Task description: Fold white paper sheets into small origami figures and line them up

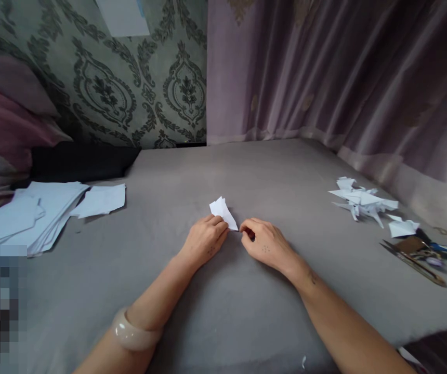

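Apparently creasing folded paper [223, 212], frame centre, held by closed left hand [208, 236], beside curled right hand [264, 243] of uncertain grip; next requires firm pressing.

We see a plain grey cloth [278, 176] and, near its middle, a white folded paper [225, 213]. The stacked papers [57, 213] by its left edge and the folded paper pieces [364, 198] by its right edge are white too. We find the bangle [135, 332] milky cream. Past the far edge, pale grey-green wallpaper [145, 67] bears dark damask medallions; the curtain [242, 78] is mauve with faint tan motifs.
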A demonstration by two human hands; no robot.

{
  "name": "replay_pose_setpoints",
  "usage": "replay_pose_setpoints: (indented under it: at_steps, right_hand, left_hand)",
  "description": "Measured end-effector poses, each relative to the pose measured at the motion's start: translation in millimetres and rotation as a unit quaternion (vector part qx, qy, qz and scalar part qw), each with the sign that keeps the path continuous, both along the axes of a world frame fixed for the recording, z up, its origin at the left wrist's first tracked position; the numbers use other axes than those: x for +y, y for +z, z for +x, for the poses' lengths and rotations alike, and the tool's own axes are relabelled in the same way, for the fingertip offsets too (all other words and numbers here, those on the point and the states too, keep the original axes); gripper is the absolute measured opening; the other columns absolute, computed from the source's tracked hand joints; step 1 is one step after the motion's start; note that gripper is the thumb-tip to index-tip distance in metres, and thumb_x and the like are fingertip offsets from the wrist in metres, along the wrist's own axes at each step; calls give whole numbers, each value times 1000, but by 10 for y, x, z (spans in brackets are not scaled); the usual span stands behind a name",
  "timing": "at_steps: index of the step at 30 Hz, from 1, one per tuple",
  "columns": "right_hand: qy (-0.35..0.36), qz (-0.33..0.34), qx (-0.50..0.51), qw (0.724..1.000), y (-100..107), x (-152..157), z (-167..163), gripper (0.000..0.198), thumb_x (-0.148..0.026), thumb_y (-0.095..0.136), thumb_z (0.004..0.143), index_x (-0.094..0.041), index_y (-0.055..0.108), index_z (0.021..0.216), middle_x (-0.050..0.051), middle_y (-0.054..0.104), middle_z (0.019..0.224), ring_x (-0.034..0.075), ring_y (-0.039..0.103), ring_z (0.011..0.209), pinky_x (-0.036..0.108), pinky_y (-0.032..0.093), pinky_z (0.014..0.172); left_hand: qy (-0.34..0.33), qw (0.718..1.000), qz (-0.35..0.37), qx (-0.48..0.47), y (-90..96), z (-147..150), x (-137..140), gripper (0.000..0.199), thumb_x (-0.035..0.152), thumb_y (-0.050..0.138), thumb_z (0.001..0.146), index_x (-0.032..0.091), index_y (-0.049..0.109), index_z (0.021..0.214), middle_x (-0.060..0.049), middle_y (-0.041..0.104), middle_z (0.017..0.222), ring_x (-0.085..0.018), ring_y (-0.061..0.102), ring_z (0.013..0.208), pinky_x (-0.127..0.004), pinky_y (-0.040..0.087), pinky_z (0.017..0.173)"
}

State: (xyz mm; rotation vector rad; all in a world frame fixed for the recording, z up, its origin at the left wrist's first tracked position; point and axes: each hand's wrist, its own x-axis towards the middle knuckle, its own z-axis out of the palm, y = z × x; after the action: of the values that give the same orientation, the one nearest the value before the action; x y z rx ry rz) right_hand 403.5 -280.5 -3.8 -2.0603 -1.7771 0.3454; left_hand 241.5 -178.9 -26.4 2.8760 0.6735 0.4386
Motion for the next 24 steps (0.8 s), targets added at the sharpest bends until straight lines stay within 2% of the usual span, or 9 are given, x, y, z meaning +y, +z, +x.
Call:
replay_pose_setpoints:
  at_steps: [4, 8, 14, 19, 24]
  right_hand:
    - [66, -25, -22, 997, 115, -85, -1, 33, -10, 42, 84, -24, 65, 102, 2, 62, 89, 13, 55, 82, 25, 38, 74]
    - [124, -47, -95, 987, 160, -163, -77, 41, -4, 40, 83, -25, 61, 110, 4, 56, 95, 16, 51, 89, 27, 38, 77]
    - [123, -47, -164, 978, 96, -182, -172, 51, 2, 38, 81, -23, 52, 123, 6, 54, 98, 19, 48, 88, 30, 39, 79]
    - [113, -46, -193, 974, 92, -176, -176, 40, 0, 36, 84, -16, 55, 115, 9, 55, 102, 21, 49, 89, 34, 39, 78]
    - [110, -46, -208, 971, 98, -197, -211, 42, 0, 36, 83, -15, 54, 118, 10, 55, 102, 22, 49, 88, 34, 39, 76]
  left_hand:
    - [3, 1000, -2, 0, -16, -4, 11, 29, 27, 37, 96, 17, 62, 86, -5, 65, 87, -19, 58, 85, -29, 46, 75]
    - [5, 1000, -11, -8, -25, -5, 20, 27, 28, 38, 96, 17, 60, 86, -5, 65, 87, -18, 58, 85, -29, 46, 75]
    - [0, 1000, 8, 7, -21, 4, 11, 26, 27, 37, 96, 17, 59, 86, -5, 63, 86, -18, 57, 83, -30, 46, 75]
    - [-19, 999, 33, 10, -13, 8, -12, 25, 24, 36, 96, 17, 61, 98, -7, 63, 89, -19, 56, 86, -32, 46, 77]
    - [-7, 1000, 20, -1, -11, 15, -11, 29, 27, 37, 97, 18, 64, 91, -6, 64, 87, -18, 58, 84, -30, 46, 75]
